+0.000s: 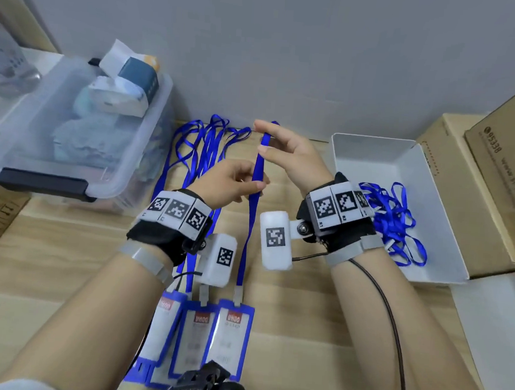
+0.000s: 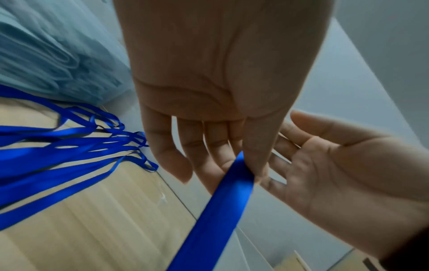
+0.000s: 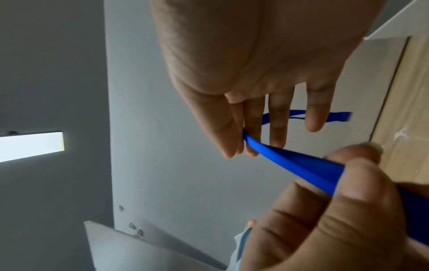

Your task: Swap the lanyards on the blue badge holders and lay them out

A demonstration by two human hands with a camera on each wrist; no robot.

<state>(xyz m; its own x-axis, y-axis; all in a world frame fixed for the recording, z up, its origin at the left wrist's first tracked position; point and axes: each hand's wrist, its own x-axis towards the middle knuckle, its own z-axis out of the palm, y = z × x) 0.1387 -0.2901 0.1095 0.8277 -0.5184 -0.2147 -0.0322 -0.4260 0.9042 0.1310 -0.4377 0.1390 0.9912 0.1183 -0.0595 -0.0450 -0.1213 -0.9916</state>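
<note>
A blue lanyard stretches taut from the far table edge down to its clip on the rightmost blue badge holder. My left hand pinches the strap at mid-length between thumb and fingers. My right hand pinches it higher up between thumb and forefinger, the other fingers straight. In the left wrist view the strap leaves my left hand downward. The right wrist view shows my right hand nipping the folded strap. Two more badge holders lie to the left, their lanyards spread toward the wall.
A white tray on the right holds a heap of loose blue lanyards. A clear lidded bin stands at the left. Cardboard boxes line the right side. The table is pale wood.
</note>
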